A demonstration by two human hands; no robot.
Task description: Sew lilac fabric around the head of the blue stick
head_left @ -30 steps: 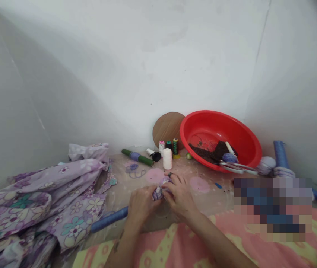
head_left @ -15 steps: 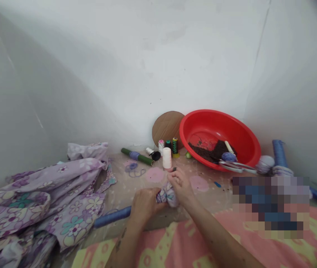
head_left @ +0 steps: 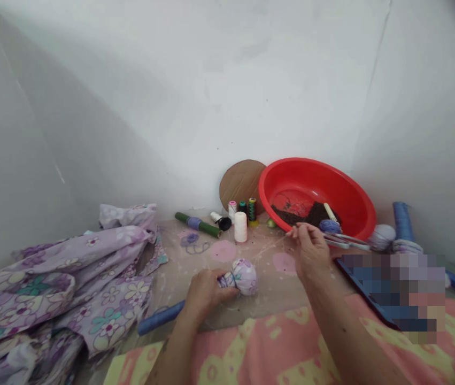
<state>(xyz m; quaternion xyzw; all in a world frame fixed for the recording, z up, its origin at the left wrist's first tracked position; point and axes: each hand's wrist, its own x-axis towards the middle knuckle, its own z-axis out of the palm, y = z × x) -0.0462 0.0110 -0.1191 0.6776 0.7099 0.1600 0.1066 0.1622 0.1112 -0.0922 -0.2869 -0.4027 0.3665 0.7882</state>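
Observation:
My left hand point(head_left: 208, 291) is wrapped round the neck of a mallet-like stick. Its blue-wrapped shaft point(head_left: 161, 317) sticks out to the left, and a round head point(head_left: 245, 277) in lilac floral cloth shows on the right, with string wound round the gathered cloth beside my fingers. Raised near the front rim of a red basin point(head_left: 316, 167), my right hand point(head_left: 312, 248) pinches a thin pale thread, faintly visible running left and down from the fingertips. A white thread spool point(head_left: 240, 228) stands behind the cloth head.
Crumpled floral fabric point(head_left: 107, 299) fills the left. Behind are a green stick point(head_left: 207, 229), several thread spools point(head_left: 252, 211) and a cardboard disc point(head_left: 240, 184). Scissors point(head_left: 345, 240) lie against the basin, which holds blue yarn point(head_left: 330, 226). To the right are a phone point(head_left: 367, 294) and another blue-wrapped stick point(head_left: 402, 222).
My right hand has moved away from the cloth head, right and upward toward the basin, drawing thread out. The head is now uncovered. My left hand keeps its grip almost in place.

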